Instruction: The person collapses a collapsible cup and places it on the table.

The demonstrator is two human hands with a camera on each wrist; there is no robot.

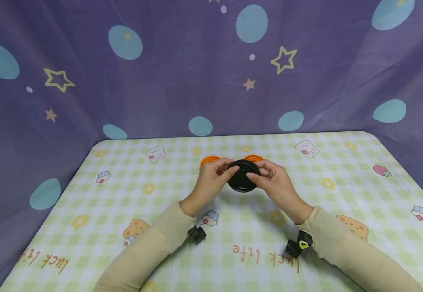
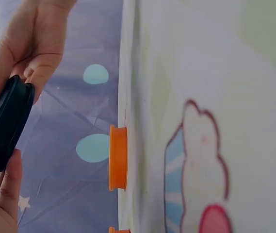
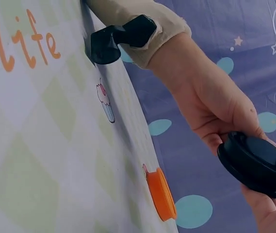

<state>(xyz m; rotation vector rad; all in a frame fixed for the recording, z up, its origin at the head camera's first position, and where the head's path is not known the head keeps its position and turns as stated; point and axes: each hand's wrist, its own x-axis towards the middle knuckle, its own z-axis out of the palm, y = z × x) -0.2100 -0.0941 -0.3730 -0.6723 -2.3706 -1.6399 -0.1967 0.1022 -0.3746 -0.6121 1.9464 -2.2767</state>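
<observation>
A black round disc [image 1: 242, 183] with a thick, grooved rim is held up above the table between both hands. My left hand [image 1: 210, 175] pinches its left edge, thumb on the near face and fingers behind. On the opposite edge, my right hand [image 1: 278, 187] grips it the same way. Seen side-on in the left wrist view, the black disc [image 2: 10, 124] shows a flanged side and is tilted. Two orange round discs [image 1: 210, 159] with ringed tops lie on the table behind the hands, partly hidden by them.
A green-and-white checked cloth [image 1: 116, 202] with printed cartoons covers the table. Behind it hangs a purple curtain [image 1: 160, 81] with blue ovals and stars. Small black wrist cameras [image 1: 197, 234] sit at both sleeves, close over the cloth.
</observation>
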